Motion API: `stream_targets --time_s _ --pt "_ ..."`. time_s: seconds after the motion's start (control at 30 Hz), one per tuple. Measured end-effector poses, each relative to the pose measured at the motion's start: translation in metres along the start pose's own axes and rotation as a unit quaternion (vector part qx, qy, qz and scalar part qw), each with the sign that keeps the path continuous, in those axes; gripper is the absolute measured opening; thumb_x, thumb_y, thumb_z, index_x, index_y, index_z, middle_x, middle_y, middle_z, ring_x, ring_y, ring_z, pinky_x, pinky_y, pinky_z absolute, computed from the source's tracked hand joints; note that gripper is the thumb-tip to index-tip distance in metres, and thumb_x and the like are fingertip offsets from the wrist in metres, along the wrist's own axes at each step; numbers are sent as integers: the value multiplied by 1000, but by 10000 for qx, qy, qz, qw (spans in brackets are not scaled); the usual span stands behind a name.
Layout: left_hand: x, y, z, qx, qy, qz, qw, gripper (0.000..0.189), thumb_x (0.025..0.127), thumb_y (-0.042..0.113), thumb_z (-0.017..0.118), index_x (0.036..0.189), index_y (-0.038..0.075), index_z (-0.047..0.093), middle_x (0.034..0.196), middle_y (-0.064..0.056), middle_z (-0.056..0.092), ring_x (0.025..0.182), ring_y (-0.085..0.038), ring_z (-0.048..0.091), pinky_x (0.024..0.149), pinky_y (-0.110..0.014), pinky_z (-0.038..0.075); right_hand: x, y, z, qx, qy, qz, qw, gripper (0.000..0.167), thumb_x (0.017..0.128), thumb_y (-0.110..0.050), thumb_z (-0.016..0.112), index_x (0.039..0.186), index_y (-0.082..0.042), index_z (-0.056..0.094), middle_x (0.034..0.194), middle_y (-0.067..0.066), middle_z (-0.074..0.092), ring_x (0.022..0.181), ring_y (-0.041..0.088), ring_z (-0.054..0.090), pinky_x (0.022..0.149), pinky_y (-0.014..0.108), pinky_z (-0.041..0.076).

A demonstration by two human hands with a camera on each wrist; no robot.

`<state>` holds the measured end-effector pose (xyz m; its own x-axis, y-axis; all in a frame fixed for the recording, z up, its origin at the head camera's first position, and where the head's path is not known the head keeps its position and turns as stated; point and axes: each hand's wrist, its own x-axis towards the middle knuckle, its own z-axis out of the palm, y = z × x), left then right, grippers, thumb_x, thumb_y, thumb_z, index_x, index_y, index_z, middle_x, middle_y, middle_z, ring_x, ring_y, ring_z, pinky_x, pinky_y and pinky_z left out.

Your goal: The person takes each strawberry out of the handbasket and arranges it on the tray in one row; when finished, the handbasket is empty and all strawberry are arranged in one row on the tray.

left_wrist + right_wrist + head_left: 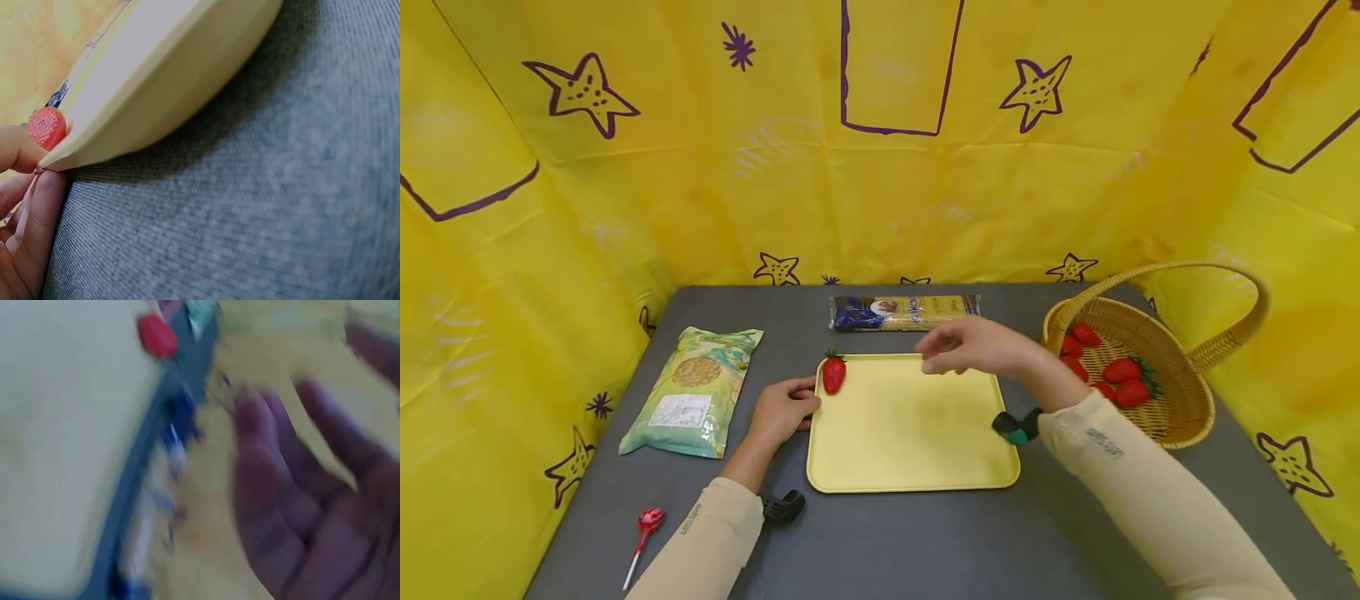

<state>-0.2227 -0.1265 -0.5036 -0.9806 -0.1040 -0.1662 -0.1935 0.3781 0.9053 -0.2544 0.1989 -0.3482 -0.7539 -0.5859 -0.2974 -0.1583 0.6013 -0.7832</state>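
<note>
A pale yellow tray (917,425) lies on the grey table, with one red strawberry (833,374) at its far left corner. My left hand (784,410) pinches the tray's left edge; in the left wrist view the thumb (19,150) is above the rim and the fingers are below it. Over the tray's far right part hangs my right hand (981,347), its fingers loosely bent and holding nothing. That hand (312,500) is blurred in the right wrist view. To its right stands a wicker basket (1180,417) with several strawberries (1123,370) inside.
Behind the tray lies a blue and yellow plastic packet (902,312). A green bag (696,392) is on the left, with a red lollipop (650,521) nearer the front. The basket's tall handle (1217,346) arches up. Yellow cloth walls (895,208) enclose the table.
</note>
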Motion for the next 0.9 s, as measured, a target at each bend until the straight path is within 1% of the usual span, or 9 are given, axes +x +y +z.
stream_targets --time_s 0.07,0.17,0.3,0.4,0.5,0.6,0.67,0.8,0.9 --pt "1 1 -2 14 -26 -4 10000 42 82 8 69 125 7 68 99 -12 64 78 -19 63 59 -31 59 -28 11 -30 -18 -784 -96 9969 36 91 -26 70 123 -10 65 118 5 64 105 23 61 90 39 51" --pt "1 2 -5 2 -20 -11 10000 42 83 9 69 125 6 68 100 -12 64 78 -18 63 60 -31 59 -63 38 -73 321 -1738 -120 9842 31 93 -12 66 120 1 64 118 16 64 106 30 61 91 37 51" --pt "-3 1 -6 6 7 -62 10000 41 84 9 69 125 6 68 99 -12 64 77 -17 64 60 -30 59 -95 87 -119 1242 -2052 167 9707 25 94 2 56 117 12 59 118 27 62 106 37 62 92 42 52" --pt "-5 0 -4 -28 -81 -80 9999 41 84 9 70 125 6 68 99 -11 65 78 -16 64 60 -30 59 -111 121 -144 1637 -1524 535 9732 29 98 1 49 124 14 50 120 23 60 109 31 61 96 42 49" --pt "-5 -1 -5 -45 -152 -34 9999 42 85 10 70 126 5 67 99 -11 65 78 -16 64 61 -31 59 -115 148 -155 1580 -322 911 9827 41 102 -7 48 137 12 40 125 12 55 111 21 59 97 37 48" --pt "-7 -1 -7 -8 -94 -43 9999 43 84 10 70 127 5 66 99 -12 64 77 -17 65 61 -32 59 -104 169 -155 947 971 1188 9836 57 102 -17 53 146 11 31 133 20 50 115 26 55 97 37 48" --pt "-10 -3 -13 76 -5 -93 9999 43 84 10 70 126 5 66 99 -12 64 75 -17 65 60 -31 59 -89 181 -151 347 1509 1320 9791 61 101 -23 56 146 11 32 139 28 46 121 35 50 100 43 45" --pt "-13 -4 -17 86 -44 -138 9999 43 84 10 69 127 3 65 99 -13 64 74 -18 65 61 -32 59 -68 193 -143 -386 1724 1636 9706 60 98 -24 58 144 9 39 146 32 34 128 49 38 103 55 38" --pt "-11 -2 -12 -13 -104 -124 9999 43 84 10 70 127 3 66 98 -12 64 73 -17 65 61 -32 59 -63 199 -142 -591 1779 1926 9632 57 96 -24 61 138 10 47 142 34 39 122 49 43 98 53 42"
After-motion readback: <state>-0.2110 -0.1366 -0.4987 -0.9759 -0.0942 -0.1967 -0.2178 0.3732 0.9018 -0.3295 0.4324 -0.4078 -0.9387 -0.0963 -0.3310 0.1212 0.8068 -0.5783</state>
